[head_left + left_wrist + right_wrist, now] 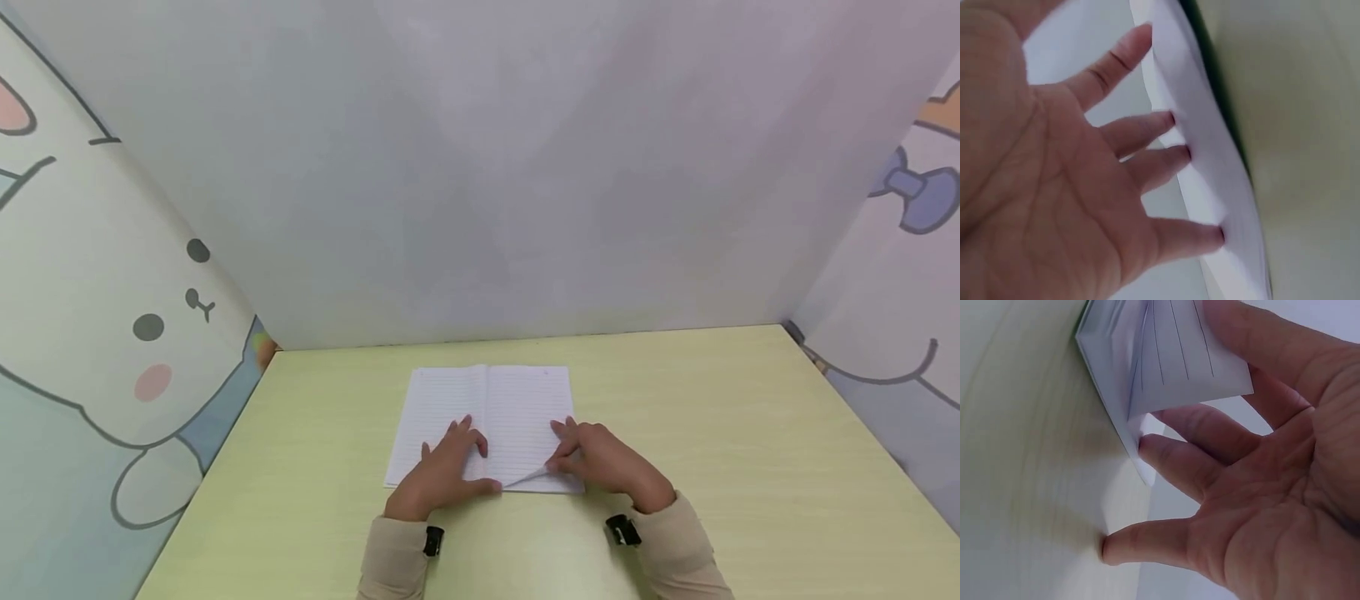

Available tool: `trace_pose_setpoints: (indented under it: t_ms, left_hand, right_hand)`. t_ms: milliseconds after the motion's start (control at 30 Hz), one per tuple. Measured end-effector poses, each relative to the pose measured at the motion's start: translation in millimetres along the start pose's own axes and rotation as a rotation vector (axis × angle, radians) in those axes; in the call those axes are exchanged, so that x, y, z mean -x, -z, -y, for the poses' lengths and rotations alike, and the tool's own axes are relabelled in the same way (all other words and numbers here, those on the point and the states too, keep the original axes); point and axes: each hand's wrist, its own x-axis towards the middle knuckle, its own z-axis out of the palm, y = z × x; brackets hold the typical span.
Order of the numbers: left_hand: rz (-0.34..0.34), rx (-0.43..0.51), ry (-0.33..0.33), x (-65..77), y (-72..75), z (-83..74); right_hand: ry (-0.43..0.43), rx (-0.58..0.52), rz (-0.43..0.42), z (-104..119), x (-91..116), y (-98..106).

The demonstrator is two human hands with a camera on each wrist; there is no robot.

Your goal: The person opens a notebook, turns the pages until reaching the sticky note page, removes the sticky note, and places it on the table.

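An open lined notebook [525,404] lies on the pale yellow table, its centre fold running away from me. My left hand [442,473] rests on the left page near the front, thumb reaching across the fold to the lower edge. In the left wrist view its spread fingertips [1209,237] press on the paper. Between thumb and index finger, my right hand [606,460] pinches the lower right corner of a lined page [1175,372], which curls up off the pages beneath. Another right fingertip touches the notebook's edge, and one touches the table.
The table [712,417] extends to both sides of the notebook. A plain pale wall [525,183] stands behind it. Panels with cartoon animals [90,275] flank the table left and right. Beige sleeves [397,554] with black wrist devices cover my forearms.
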Motion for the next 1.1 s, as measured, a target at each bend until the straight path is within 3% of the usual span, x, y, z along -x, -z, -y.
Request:
trace_pose_setpoints:
  t_ms: [300,633,933,1100]
  left_hand:
    - [-0.022,-0.031,-0.008,1.2,-5.5,-10.3]
    - [0.012,-0.024,-0.049,1.8,-6.9,-11.2]
    - [-0.015,-0.147,-0.065,0.6,-19.8,-28.2]
    - [-0.038,-0.173,-0.083,0.1,-18.6,-27.7]
  right_hand:
    - [-0.021,0.006,-0.004,1,-2,2]
    - [0.0,0.054,-0.046,-5,-2,3]
    - [0.044,0.103,-0.103,-4,-3,5]
    - [-0.017,0.062,-0.127,-2,-4,2]
